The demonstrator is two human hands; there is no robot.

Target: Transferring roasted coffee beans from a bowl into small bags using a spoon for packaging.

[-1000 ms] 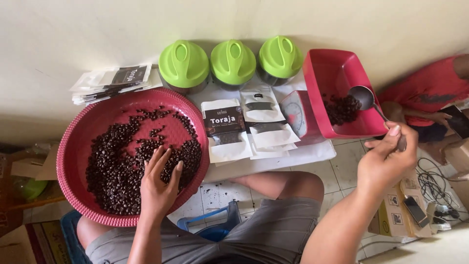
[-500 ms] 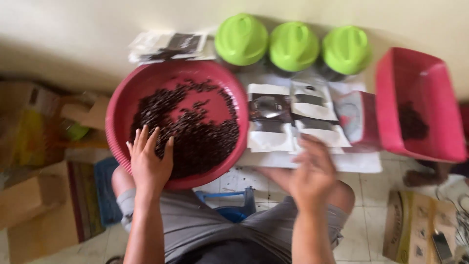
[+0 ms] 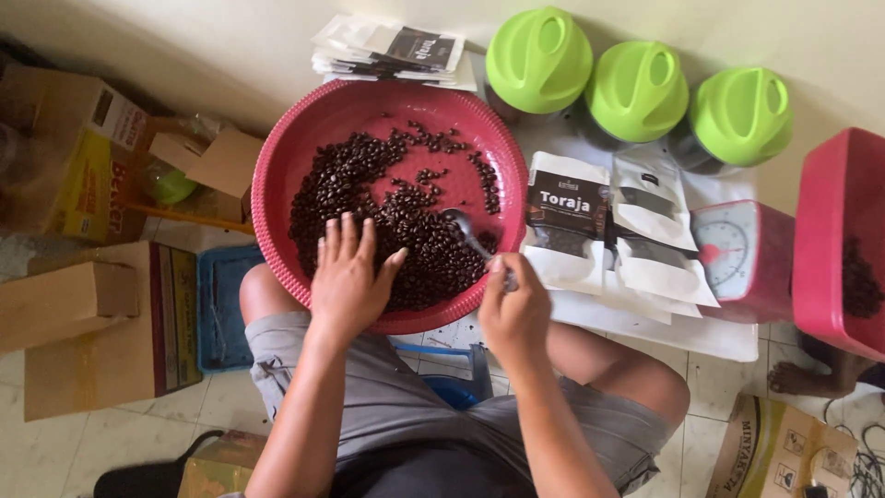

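Three green-lidded jars (image 3: 636, 92), kitchen scale (image 3: 737, 254)

A single view, from a camera worn on the person's head, looks almost straight down over their lap to the floor (image 3: 55, 443) and the foot of a pale wall along the top edge. It sits close: the red basin (image 3: 304, 138) fills the upper middle, forearms rise from the bottom edge, and a red tray (image 3: 830, 221) is cut off at the right edge. No second view overlaps it.

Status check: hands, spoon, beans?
Left hand flat on coffee beans in red basin. Right hand grips metal spoon, bowl in beans. Nothing blocking.
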